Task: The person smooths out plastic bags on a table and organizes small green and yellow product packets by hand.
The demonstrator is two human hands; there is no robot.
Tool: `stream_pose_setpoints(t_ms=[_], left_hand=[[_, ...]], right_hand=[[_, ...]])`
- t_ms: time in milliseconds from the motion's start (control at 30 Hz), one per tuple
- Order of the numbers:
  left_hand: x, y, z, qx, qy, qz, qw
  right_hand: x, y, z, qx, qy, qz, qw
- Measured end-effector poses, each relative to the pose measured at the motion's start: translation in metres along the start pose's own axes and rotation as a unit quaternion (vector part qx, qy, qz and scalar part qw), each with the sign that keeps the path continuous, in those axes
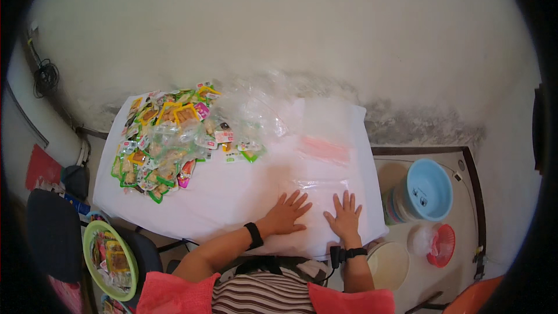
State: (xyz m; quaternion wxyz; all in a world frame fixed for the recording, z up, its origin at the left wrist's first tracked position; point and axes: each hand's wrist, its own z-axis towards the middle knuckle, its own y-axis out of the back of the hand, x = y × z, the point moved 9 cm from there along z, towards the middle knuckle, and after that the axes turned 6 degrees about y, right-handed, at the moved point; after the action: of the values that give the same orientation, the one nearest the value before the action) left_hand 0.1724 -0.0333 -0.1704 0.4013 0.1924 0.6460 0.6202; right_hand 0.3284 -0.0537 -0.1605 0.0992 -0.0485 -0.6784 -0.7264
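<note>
My left hand (286,215) lies palm down on the white-covered table (232,209), fingers spread. My right hand (344,220) rests flat to its right, fingers apart. Just beyond my fingertips is a flat clear plastic bag (319,185). Farther back lie pink-tinted plastic sheets (323,149), apparently thin bags. A big pile of small colourful snack packets (157,166) covers the table's left part, with loose clear bags (261,113) spreading from it toward the middle back.
A green basin (131,264) of packets sits on a dark chair (51,224) at left. Right of the table are a stacked blue basin (436,186), a red basket (446,247) and a cream basin (393,270). A wall (290,29) stands behind.
</note>
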Motion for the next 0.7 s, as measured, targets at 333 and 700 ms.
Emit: stream_pose_setpoints(t_ms=[333,700], left_hand=[[0.177,0.073,0.004,-0.399,0.378,-0.134,0.825],[0.177,0.142,-0.067,-0.515,0.231,-0.547,0.618]], right_hand=[[-0.013,-0.007,0.002,-0.002,-0.044,0.025,0.999],[0.001,0.024,0.010,-0.054,-0.064,0.074,0.994]])
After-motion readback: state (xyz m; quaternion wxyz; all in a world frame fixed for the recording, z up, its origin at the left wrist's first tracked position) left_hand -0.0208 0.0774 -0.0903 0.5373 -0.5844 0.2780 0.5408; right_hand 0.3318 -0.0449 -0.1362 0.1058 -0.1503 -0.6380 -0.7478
